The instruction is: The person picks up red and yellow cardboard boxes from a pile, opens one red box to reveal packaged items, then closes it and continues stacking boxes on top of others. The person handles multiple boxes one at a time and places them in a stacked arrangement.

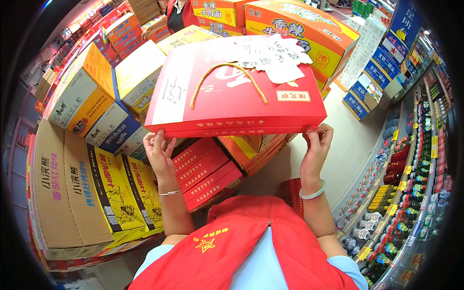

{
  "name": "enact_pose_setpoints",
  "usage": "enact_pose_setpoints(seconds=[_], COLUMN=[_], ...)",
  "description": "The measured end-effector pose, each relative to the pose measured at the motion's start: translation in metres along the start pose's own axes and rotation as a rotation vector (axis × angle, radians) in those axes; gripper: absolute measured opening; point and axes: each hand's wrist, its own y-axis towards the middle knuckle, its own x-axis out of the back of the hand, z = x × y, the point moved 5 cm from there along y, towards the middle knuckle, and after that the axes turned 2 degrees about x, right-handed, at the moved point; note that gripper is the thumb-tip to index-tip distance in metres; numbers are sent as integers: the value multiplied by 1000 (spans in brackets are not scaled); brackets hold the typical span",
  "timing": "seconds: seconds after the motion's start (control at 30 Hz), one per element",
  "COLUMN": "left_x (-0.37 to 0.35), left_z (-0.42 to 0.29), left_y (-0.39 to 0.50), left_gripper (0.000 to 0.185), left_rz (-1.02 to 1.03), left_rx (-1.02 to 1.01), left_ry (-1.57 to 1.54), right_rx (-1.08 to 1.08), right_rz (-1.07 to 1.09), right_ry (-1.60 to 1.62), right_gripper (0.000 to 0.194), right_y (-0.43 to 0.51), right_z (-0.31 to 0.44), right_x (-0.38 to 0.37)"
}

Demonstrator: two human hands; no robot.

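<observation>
A red gift box (232, 98) with a pale panel and a gold rope handle (214, 70) lies face up before me. My left hand (159, 146) grips its near left corner between thumb and fingers. At the near right corner, my right hand (317, 145) pinches the edge the same way. A white scallop-edged sign (270, 54) with handwriting lies across the box's far right part, over another pale paper piece. Below the box, several red boxes (204, 170) stand side by side in a row. What carries the gift box's far side is hidden.
Noodle cartons (297, 36) are stacked behind the gift box. More cartons (83, 90) and brown cartons (69, 188) rise on the left. Bottle shelves (395, 203) curve along the right, beside a pale floor aisle (348, 145). Another person (177, 16) in a red vest stands at the back.
</observation>
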Motion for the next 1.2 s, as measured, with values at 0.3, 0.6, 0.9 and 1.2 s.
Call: enact_pose_setpoints(seconds=[0.3, 0.6, 0.9, 1.2], left_x=[9, 13, 17, 37], left_z=[6, 12, 19, 30], left_y=[12, 18, 13, 10], left_gripper=[21, 21, 14, 51], left_rz=[109, 161, 153, 450], left_rx=[-9, 6, 134, 170], left_ry=[38, 24, -124, -225], right_rx=[-4, -70, -56, -168], right_rz=[60, 163, 214, 209], right_ry=[243, 263, 179, 35], right_gripper=[26, 30, 18, 41], right_y=[2, 5, 2, -8], right_z=[-8, -17, -12, -17], right_x=[-7, 5, 20, 33])
